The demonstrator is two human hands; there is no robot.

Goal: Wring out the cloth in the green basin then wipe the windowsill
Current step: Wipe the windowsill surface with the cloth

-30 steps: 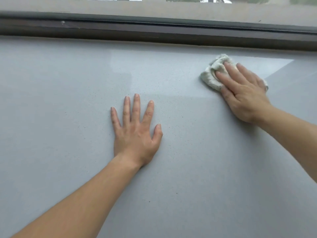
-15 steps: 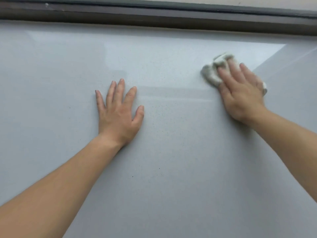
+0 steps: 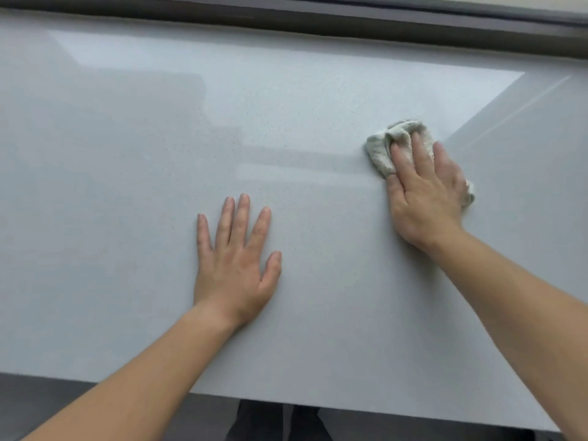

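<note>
Two forearms (image 3: 143, 377), bare along all that shows, end in the person's left hand (image 3: 235, 265) and right hand (image 3: 426, 198), the fingers (image 3: 244, 214) short-nailed and plain; apparently dark trousers (image 3: 264, 423) show at bottom.

Right hand (image 3: 424, 192) presses bunched cloth (image 3: 383, 148) on windowsill (image 3: 127, 186); left hand (image 3: 235, 265) flat, fingers spread.

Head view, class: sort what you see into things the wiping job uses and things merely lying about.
In use: cloth under the right hand; windowsill; left hand flat on it.
Just there: window frame; floor below.
</note>
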